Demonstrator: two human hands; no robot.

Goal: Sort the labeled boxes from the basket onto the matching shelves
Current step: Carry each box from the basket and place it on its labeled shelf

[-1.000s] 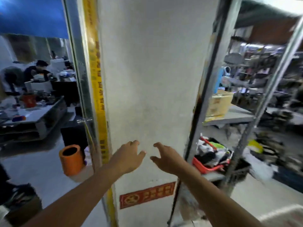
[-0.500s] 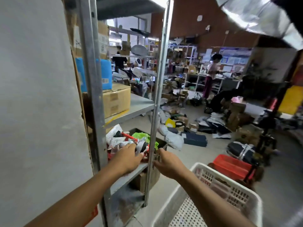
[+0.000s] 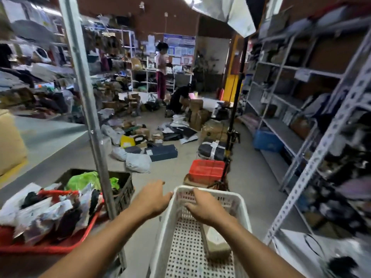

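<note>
Cluttered warehouse aisle, metal shelves (image 3: 285, 129) on both sides. White perforated basket (image 3: 244, 213) low centre. Left hand (image 3: 153, 199) hovers beside its far left corner, fingers loosely spread, empty. Right hand (image 3: 204, 207) over the far rim, fingers curled; grip on the rim unclear. One brown box (image 3: 215, 242) lies inside, beneath the right forearm.

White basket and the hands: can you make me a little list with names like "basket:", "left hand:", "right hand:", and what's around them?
basket: white plastic basket with a holed floor, low in the middle of the view
inside basket: one brown cardboard box; its label is too blurred to read
left hand: open, at the basket's far left corner; contact unclear
right hand: fingers curled over the basket's far rim
left side: red tray piled with bagged items, beside a metal shelf post
ahead: red crate on the floor
right side: grey metal shelves
</note>
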